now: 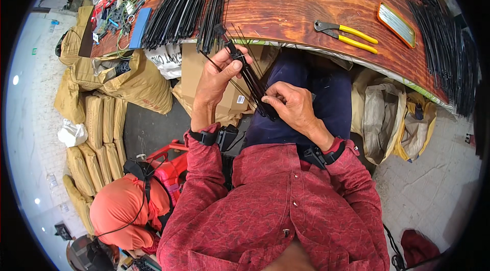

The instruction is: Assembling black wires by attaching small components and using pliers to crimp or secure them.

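Note:
A slim black umbrella frame (249, 76) with thin ribs slants over my lap, its upper end near the table edge. My left hand (217, 74) is closed around it close to the hub, thumb on the near side. Lower down, the fingers of my right hand (293, 105) are curled and pinched together at the rib ends. Whether a small part sits between those fingertips is hidden. A few loose ribs stick out from the frame beside my left hand. Pliers (331, 28) with yellow handles lie on the wooden table (286, 8) in front of me.
Black frames (178, 5) lie bunched at the table's left, with more (444, 51) on the right. An orange-rimmed tin (411, 41) holds thin wires. Brown sacks (135, 84) and a carton (196, 74) stand below. Another person in an orange head covering (122, 209) sits at lower left.

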Demonstrator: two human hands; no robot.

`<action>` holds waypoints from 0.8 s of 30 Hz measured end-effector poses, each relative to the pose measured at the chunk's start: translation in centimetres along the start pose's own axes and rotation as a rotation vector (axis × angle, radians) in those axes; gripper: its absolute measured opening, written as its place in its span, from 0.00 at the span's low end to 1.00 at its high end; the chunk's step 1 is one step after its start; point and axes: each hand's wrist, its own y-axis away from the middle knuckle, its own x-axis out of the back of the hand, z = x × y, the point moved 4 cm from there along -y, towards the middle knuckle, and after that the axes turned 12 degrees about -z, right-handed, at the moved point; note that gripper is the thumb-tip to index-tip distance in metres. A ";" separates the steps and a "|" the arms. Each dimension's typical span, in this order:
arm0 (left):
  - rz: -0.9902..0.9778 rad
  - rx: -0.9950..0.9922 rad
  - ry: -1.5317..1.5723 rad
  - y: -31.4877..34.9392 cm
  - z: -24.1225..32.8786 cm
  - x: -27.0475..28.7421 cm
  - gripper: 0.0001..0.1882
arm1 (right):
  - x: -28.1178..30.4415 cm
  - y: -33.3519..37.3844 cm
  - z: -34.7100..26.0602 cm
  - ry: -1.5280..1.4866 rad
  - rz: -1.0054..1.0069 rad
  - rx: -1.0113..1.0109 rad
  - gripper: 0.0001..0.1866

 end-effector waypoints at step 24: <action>-0.005 0.014 -0.064 0.1 0.4 -0.8 0.23 | 0.1 0.2 0.0 -0.068 -0.010 -0.038 0.08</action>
